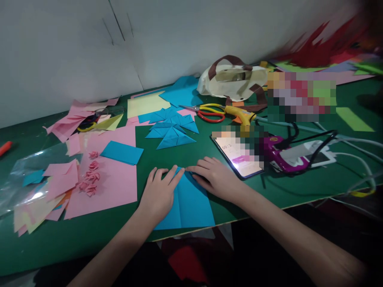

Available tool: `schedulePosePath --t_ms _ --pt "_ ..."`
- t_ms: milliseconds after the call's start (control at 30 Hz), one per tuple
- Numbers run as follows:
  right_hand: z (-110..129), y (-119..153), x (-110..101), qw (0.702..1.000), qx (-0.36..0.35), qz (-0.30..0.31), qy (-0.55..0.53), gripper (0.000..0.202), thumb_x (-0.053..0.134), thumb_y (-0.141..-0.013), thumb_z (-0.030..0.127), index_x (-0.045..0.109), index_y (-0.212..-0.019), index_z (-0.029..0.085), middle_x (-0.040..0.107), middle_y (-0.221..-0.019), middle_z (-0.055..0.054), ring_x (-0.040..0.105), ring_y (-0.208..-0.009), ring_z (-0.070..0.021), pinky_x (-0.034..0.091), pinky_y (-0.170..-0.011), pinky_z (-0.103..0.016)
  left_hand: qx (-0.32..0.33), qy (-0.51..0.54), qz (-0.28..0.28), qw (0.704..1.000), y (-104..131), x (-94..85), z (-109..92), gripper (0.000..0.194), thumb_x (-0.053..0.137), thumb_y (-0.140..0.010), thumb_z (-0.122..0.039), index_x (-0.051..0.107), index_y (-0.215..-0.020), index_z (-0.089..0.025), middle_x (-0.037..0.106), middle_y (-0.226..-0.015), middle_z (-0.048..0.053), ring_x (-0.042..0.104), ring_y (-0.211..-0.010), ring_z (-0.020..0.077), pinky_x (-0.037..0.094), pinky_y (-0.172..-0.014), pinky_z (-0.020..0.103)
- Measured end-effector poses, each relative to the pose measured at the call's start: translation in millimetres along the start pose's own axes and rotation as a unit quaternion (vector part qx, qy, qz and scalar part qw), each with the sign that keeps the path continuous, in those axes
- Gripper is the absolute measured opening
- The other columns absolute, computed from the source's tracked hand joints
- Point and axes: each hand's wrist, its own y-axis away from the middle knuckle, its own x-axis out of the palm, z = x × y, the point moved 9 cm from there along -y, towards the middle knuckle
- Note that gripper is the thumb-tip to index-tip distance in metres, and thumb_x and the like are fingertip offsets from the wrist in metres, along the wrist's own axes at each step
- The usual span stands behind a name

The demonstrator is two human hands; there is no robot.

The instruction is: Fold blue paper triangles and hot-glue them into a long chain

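A blue sheet of paper (pixel 191 203) with a crease down its middle lies at the table's front edge. Over its left side rests my left hand (pixel 160 191), fingers spread and fingertips pressed at the paper's top. My right hand (pixel 214 175) reaches in from the right, its index finger stretched to the top of the crease and its thumb on the upper right edge. The paper's top corners look folded inward, though my hands partly cover them. Beyond my hands are several folded blue paper triangles (pixel 176 137). A folded blue rectangle (pixel 122 152) sits to the left.
Pink paper (pixel 119 187) carries several small pink paper roses (pixel 92 175). Paper scraps and a clear plastic bag (pixel 18 191) are at left. Scissors (pixel 209 109), a yellow glue gun (pixel 239 113), a phone (pixel 239 155), a purple power strip (pixel 275 153) with cables and a cloth bag (pixel 231 81) stand behind.
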Motion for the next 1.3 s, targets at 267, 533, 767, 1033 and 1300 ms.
schedulePosePath --t_ms 267,533,767,1033,1300 --pt "-3 9 -6 1.0 -0.003 -0.024 -0.003 0.03 0.042 -0.092 0.027 0.065 -0.109 0.017 0.055 -0.078 -0.007 0.048 -0.076 -0.0183 0.037 -0.064 -0.032 -0.007 0.012 0.002 1.0 -1 0.6 0 0.058 0.036 -0.078 0.0 0.043 -0.133 -0.017 0.051 -0.134 0.007 0.05 -0.106 0.0262 0.038 -0.097 0.051" --pt "-15 22 -22 0.987 0.08 -0.125 -0.066 0.03 0.053 -0.085 0.043 0.063 -0.076 0.016 0.057 -0.072 -0.007 0.052 -0.071 -0.0182 0.042 -0.063 -0.031 0.01 0.015 -0.007 1.0 0 4.8 -2 0.053 0.034 -0.078 -0.001 0.047 -0.129 -0.008 0.049 -0.135 0.01 0.049 -0.107 0.027 0.039 -0.097 0.047" --pt "-20 9 -10 0.982 0.175 -0.071 -0.03 0.043 0.059 -0.074 0.058 0.056 -0.088 0.017 0.057 -0.084 -0.008 0.053 -0.08 -0.0235 0.041 -0.066 -0.034 0.01 0.021 -0.015 1.0 2 2.6 -1 0.05 0.036 -0.078 -0.003 0.049 -0.126 -0.009 0.039 -0.142 0.012 0.048 -0.107 0.0281 0.042 -0.091 0.047" --pt "-2 -7 3 0.967 0.141 -0.029 -0.209 0.019 0.055 -0.071 0.003 0.057 -0.083 0.017 0.056 -0.076 -0.002 0.054 -0.071 -0.0143 0.044 -0.062 -0.025 -0.004 0.048 -0.025 0.999 5 6.0 3 0.052 0.037 -0.075 -0.001 0.05 -0.124 -0.011 0.045 -0.138 0.008 0.046 -0.11 0.0273 0.04 -0.096 0.046" --pt "31 -8 0 0.993 -0.072 -0.002 -0.097 0.027 0.056 -0.075 0.008 0.064 -0.1 0.013 0.062 -0.109 -0.012 0.055 -0.096 -0.0226 0.047 -0.082 -0.038 -0.018 0.077 -0.032 0.996 7 5.0 6 0.053 0.034 -0.077 -0.001 0.046 -0.128 -0.013 0.049 -0.135 0.008 0.048 -0.113 0.024 0.04 -0.097 0.042"
